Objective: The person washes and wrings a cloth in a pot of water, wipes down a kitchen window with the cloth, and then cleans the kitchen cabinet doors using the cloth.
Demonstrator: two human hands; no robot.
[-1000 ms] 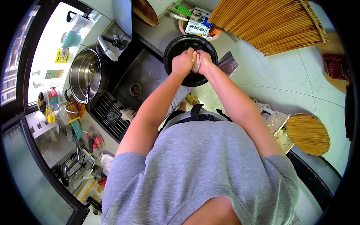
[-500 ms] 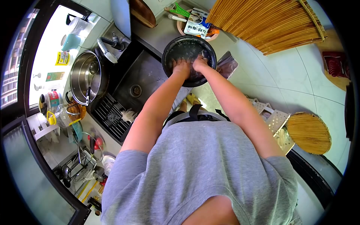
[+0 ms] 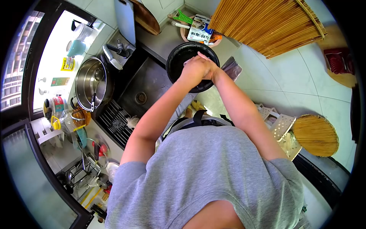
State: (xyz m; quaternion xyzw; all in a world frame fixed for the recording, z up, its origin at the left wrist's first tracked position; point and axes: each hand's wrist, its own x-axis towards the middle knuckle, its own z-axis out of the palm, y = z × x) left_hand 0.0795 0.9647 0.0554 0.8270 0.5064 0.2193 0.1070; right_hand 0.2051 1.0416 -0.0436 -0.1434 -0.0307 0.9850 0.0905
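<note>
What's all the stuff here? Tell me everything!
Basin: one, black, top centre
Sink: one, black, beside basin
Tap: one, black and silver, by sink
Board: one, bluish, behind tap
Pot: one, silver, beside sink
Cup: one, light blue, upper left
Packet: one, blue and white, beyond basin
Slatted mat: one, brown, top right
Round mat: one, tan, right
Small clutter: uncountable, mixed, lower left
Shirt: one, grey, bottom centre
Left hand: one, bare, over basin
Right hand: one, bare, over basin

Bright daylight fills a large, dark-framed glass window (image 3: 57, 51) at left, beside which a pale, many-windowed building (image 3: 13, 78) shows outside. Lower left stands 1 dark-framed, frosted glass panel (image 3: 32, 171). A white tiled wall (image 3: 102, 14) adjoins the smooth grey desk (image 3: 160, 44); pale glossy tiles (image 3: 303, 74) with thin dark joints spread at right.
</note>
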